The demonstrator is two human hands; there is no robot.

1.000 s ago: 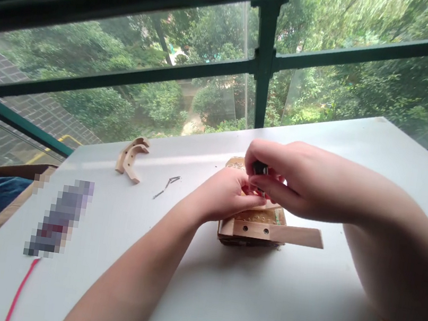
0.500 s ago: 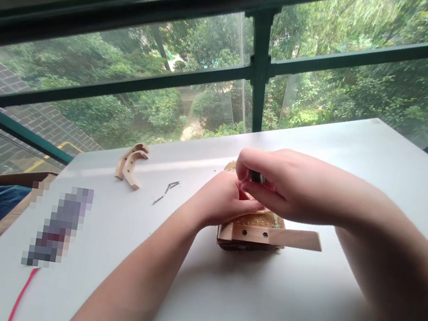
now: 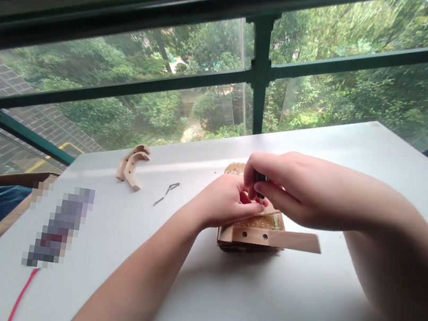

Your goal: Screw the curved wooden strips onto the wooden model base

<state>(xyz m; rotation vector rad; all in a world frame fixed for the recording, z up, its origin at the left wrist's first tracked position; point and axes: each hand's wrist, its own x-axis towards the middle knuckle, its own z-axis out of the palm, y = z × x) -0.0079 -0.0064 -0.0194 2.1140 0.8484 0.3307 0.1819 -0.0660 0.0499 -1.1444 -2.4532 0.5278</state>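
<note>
A small wooden assembly (image 3: 263, 235) with a perforated top and a long strip along its front lies mid-table on the white board (image 3: 242, 293). My left hand (image 3: 224, 199) rests on its left side, fingers pinched together against the top. My right hand (image 3: 286, 185) hovers just above, fingers closed round a small dark tool (image 3: 260, 179) that points down at the assembly. What the left fingers pinch is hidden.
Two curved wooden pieces (image 3: 132, 164) lie at the board's far left, with a few small metal pins (image 3: 167, 190) beside them. A blurred object (image 3: 57, 228) with a red cord (image 3: 22, 293) sits at the left. Green window frames (image 3: 260, 71) stand right behind the board.
My right hand shifted slightly right and down with the dark tool, staying over the assembly. The left hand kept its place. The view tilted a little.
</note>
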